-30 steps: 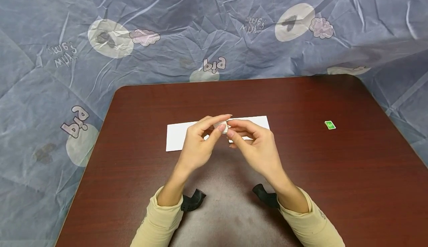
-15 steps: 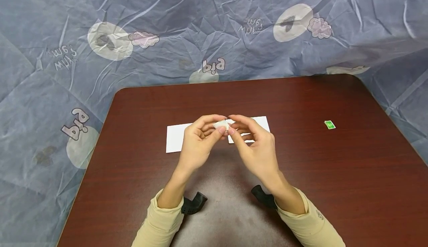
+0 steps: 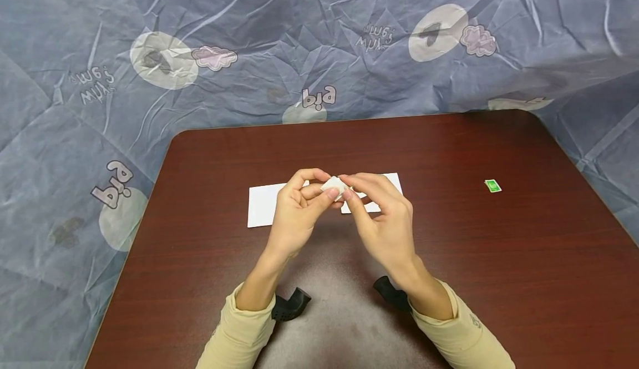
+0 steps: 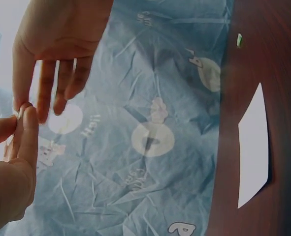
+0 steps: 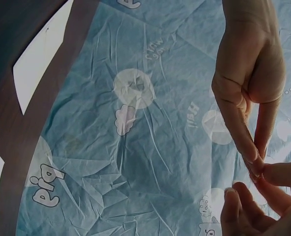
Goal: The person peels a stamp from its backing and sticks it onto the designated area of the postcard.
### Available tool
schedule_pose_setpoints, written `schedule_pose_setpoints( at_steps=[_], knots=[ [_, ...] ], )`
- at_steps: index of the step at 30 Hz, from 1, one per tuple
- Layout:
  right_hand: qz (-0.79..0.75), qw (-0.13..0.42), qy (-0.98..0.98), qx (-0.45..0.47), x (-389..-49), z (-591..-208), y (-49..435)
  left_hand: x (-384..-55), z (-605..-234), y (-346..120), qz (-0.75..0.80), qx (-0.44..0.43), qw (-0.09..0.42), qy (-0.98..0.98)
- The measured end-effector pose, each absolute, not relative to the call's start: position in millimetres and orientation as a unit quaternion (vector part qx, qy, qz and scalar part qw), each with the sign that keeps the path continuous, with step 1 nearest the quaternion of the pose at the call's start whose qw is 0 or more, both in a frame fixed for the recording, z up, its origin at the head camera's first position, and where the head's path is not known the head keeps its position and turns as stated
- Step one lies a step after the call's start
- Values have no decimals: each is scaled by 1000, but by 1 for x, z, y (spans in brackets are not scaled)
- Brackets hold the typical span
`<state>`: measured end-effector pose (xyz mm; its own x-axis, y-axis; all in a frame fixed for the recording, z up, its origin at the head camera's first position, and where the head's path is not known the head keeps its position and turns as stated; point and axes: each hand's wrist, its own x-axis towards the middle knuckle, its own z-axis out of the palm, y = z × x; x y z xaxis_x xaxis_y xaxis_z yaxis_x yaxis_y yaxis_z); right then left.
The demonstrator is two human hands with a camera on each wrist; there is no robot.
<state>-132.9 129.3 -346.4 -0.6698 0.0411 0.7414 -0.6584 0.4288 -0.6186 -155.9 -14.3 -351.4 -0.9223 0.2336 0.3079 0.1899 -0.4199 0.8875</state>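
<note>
Between both hands, in the head view, is a small white square piece, thin like paper or a sticker seen from its back. My left hand pinches its left side, thumb on the near face. My right hand has thumb and forefinger at its right corner. Fingertips hide part of the edges. In the left wrist view the left hand meets the right hand fingertip to fingertip. From the right wrist view, the left hand comes down from the top and the right hand is at lower right.
Two white sheets lie on the brown table behind the hands. A small green-printed card or sticker stack lies at the right. Dark curved wrist mounts stick out near the sleeves. A patterned blue-grey sheet hangs behind.
The white piece has turned to show more of its face. My right forefinger, lifted half a second ago, is now down at its top edge; the left forefinger has bent more.
</note>
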Motion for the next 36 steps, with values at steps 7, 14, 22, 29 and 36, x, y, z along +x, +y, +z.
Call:
schedule_pose_setpoints(
  at_steps=[7,14,22,29,36],
  knots=[
    [513,341,-760,210,-133,-346,130,-157,-352,-14,814,223,-1,536],
    [491,358,-765,214,-131,-348,128,-156,-354,-13,809,229,-20,540],
    [491,362,-762,216,-132,-350,128,-155,-356,-12,739,237,-103,622],
    [470,371,-772,214,-132,-349,128,-156,-359,-12,652,229,-194,697],
    [433,407,-775,214,-133,-352,127,-155,-360,-11,617,245,-224,714]
  ],
)
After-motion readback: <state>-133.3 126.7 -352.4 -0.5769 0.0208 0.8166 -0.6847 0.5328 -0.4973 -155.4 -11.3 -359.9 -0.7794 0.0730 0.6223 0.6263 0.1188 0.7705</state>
